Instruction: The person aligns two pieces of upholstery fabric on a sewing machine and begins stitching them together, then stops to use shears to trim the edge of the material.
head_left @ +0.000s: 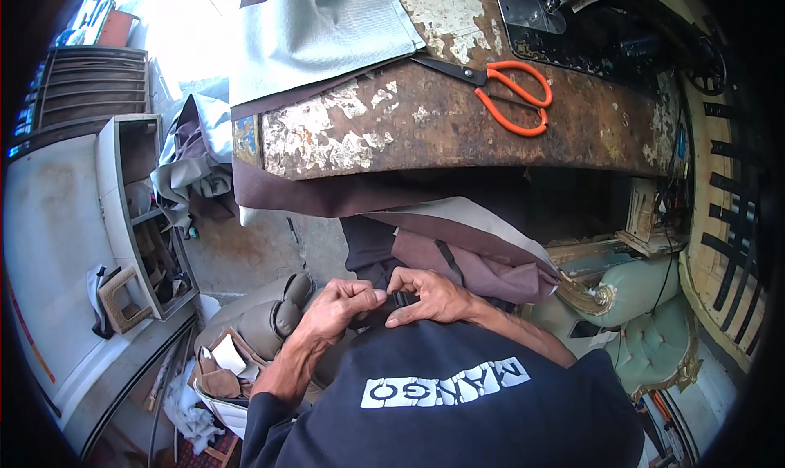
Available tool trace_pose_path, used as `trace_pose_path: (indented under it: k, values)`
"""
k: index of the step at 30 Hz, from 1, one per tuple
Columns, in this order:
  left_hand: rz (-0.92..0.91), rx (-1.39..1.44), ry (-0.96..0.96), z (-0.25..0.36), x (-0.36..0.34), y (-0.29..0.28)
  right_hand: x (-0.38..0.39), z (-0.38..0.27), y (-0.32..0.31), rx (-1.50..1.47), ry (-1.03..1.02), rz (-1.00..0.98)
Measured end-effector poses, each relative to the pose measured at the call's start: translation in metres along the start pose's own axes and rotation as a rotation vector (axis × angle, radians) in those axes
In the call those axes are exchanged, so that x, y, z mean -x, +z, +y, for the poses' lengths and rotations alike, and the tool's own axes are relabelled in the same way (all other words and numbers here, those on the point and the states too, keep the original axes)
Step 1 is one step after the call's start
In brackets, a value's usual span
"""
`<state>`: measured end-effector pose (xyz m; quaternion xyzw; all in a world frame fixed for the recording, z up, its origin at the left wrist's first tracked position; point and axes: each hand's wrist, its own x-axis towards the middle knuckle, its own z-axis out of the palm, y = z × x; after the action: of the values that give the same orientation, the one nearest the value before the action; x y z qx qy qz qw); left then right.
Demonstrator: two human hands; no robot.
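Observation:
Close together in front of my chest, both hands are at work. My right hand (433, 296) curls its thumb and fingers round a small black piece (401, 299); its kind is too small to tell. My left hand (343, 304) is closed in a pinch just beside it, thumb toward the black piece, and what it grips, if anything, is hidden. Beyond my hands, brown fabric (482, 259) with a pale underside lies bunched below the table edge, a short black strip (448, 259) on it. Scissors with orange handles (517, 96) rest on the worn table (327, 141), blades toward a pale-backed sheet (319, 35).
A sewing machine (646, 43) stands at the table's far right. Green tufted upholstery (654, 345) is at my right, near a wooden frame with black straps (728, 214). On the left are a shelf unit (110, 174), a stuffed grey-brown cushion (253, 309) and a scrap container (225, 411).

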<state>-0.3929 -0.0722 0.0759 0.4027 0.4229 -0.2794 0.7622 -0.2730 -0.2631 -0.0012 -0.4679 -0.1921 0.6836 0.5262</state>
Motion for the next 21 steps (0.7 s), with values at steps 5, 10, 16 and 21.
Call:
trace_pose_path:
  k: [5, 10, 16, 21]
  values:
    - [0.077, 0.081, 0.086, -0.017, 0.005, -0.015, -0.006, 0.0, 0.005, 0.096, 0.007, -0.005]
    - [0.039, -0.626, 0.486, -0.008, -0.007, -0.029, 0.001, 0.002, -0.002, 0.121, 0.01, 0.024]
    - [0.016, -1.118, 0.432, 0.028, -0.012, -0.006, 0.001, 0.0, -0.004, 0.227, -0.003, -0.017]
    - [-0.199, -1.145, 0.263, 0.011, -0.027, -0.009, 0.004, 0.0, -0.002, 0.194, -0.007, -0.034]
